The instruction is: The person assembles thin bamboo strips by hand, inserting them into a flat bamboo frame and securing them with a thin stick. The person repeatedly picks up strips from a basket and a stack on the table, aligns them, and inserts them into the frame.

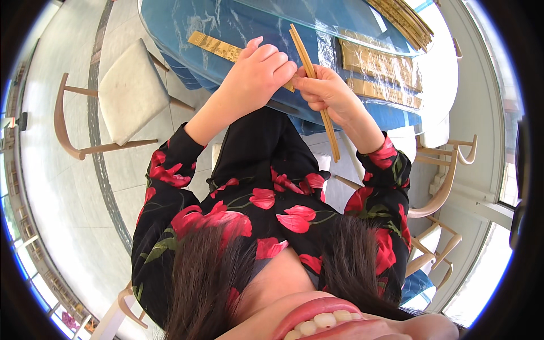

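Observation:
My right hand (328, 93) is closed round a pair of wooden chopsticks (327, 127), which slant across the palm, one end up over the table and the other down towards my lap. A narrow gold printed chopstick sleeve (214, 46) runs beneath my left hand (255, 73), and its near end shows by my right fingertips. The left fingers are curled on the sleeve, with the thumb side raised. Both hands meet above the edge of the blue-covered table (170, 22). The left fingertips are partly hidden behind the hand.
Clear plastic wrap covers gold bundles (382, 62) to the right. Beyond them, a stack of gold sleeves (405, 22) lies on the glass turntable (317, 22). A pale-seated wooden chair (133, 93) stands left; more wooden chairs (445, 187) are at right.

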Demonstrator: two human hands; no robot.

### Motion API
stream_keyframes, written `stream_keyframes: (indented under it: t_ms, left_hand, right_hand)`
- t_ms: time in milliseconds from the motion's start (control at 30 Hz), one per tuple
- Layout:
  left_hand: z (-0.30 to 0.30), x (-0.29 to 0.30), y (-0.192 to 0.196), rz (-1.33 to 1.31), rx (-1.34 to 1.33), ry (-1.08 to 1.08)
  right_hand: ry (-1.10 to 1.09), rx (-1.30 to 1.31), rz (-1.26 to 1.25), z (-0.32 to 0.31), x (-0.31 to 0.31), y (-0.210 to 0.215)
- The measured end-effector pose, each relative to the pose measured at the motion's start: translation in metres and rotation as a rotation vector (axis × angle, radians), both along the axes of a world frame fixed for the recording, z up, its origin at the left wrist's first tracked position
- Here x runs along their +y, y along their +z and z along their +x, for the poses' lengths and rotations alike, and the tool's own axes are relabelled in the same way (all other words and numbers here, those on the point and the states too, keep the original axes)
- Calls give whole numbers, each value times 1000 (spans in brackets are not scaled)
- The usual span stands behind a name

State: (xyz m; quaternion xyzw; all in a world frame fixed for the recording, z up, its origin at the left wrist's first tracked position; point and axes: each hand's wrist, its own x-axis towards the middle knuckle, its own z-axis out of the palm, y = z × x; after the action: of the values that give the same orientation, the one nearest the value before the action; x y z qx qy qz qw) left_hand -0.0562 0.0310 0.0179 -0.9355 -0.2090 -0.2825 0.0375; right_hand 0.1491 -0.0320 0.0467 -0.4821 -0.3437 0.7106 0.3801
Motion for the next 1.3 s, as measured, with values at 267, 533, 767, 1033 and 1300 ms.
stream_keyframes:
  t_ms: [267,533,767,1033,1300]
  left_hand:
    - [-4,0,11,-192,-139,-139]
    - [-2,1,12,-164,-159,-166]
    - [-1,4,6,-236,-153,-216]
    - [-8,11,5,-328,-206,-176]
    - [-10,16,8,-308,-183,-198]
  right_hand:
    - [-127,-48,40,3,-7,-5]
    - [-53,-51,32,6,-11,-3]
    - [-59,-99,14,6,-11,-9]
    - [25,-210,64,19,-42,19]
    - [81,-446,138,27,-57,11]
